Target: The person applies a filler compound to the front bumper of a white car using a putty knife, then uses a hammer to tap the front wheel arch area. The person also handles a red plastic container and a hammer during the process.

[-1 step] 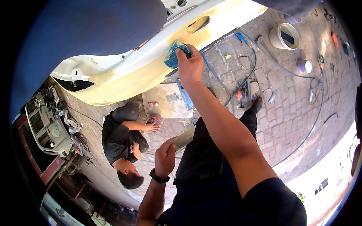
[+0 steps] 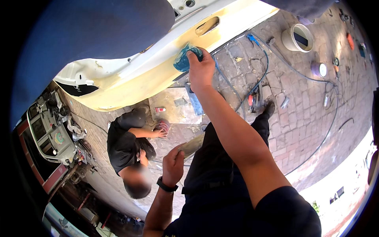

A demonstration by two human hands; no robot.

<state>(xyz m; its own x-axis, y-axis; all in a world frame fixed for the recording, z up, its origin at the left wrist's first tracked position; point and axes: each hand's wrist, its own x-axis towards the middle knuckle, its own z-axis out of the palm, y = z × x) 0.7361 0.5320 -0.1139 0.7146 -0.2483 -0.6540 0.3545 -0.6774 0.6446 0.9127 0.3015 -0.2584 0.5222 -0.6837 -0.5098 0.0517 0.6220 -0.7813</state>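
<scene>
A blue-green putty spreader (image 2: 182, 58) with pale smears is pinched in my right hand (image 2: 200, 67). Its edge lies at the car door (image 2: 152, 81), whose white paint carries broad cream-yellow filler patches. Above the spreader, the door has an oblong handle recess (image 2: 207, 26). Lower down, my left hand (image 2: 173, 165), with a dark band on its wrist, is closed around a flat piece smeared greyish tan (image 2: 192, 145), close to my dark trousers. The kind of that piece is not plain.
A person in black (image 2: 128, 142) crouches at left, one hand on a reddish tin (image 2: 162, 125) beside a stained board (image 2: 173, 103). On the paving at right are a white bucket (image 2: 287, 39), a hose (image 2: 260, 77) and scattered tools. A vehicle (image 2: 49, 130) stands far left.
My right hand and the spreader have shifted very slightly right and downward along the door. My left hand stays in place.
</scene>
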